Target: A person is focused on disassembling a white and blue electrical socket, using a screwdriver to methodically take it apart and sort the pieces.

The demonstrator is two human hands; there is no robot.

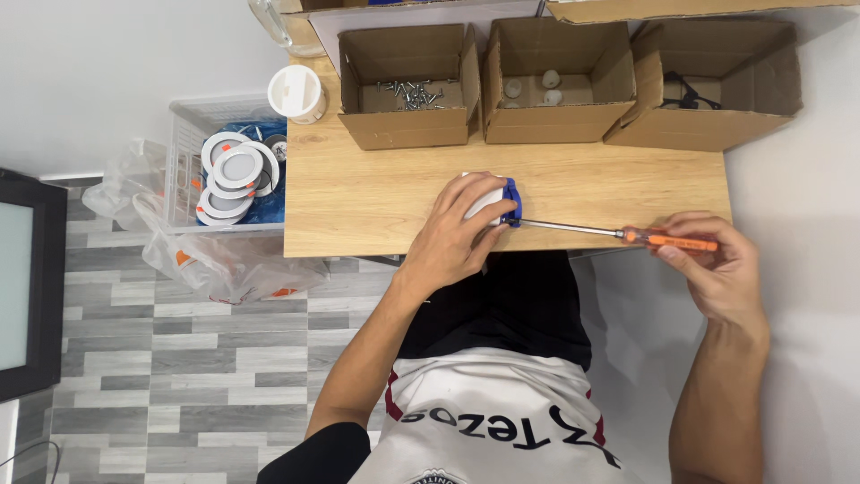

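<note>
We observe the left hand (457,235) closed over a small white round fitting with a blue plastic part (511,201) on its right side, pressing it down on the pale wooden tabletop (376,193) near the front edge, roughly at mid-width. The right hand (717,269) grips the orange handle of a long slim screwdriver (618,233) between thumb and fingers; the steel shaft runs almost level and leftward, its tip meeting the blue part just beside the left fingertips. We cannot tell from this view whether the tip sits in a screw head, since the fingers cover the joint. In our judgement, the step is done well if the shaft is kept in line with the fastener, the push stays along the shaft, and the left hand holds the fitting flat so it does not turn or slide toward the table edge; the fingertips lie near the tip and would be better drawn back a little. At the rear of the tabletop stand three open brown cardboard boxes: the left box (408,125) holds loose metal screws, the middle box (555,121) a few small white round parts, the right box (717,116) black wiring. A white cylindrical cup (296,91) stands at the rear left corner. Beside the table, a white plastic basket (184,161) holds stacked white round lamp housings (235,172).
</note>
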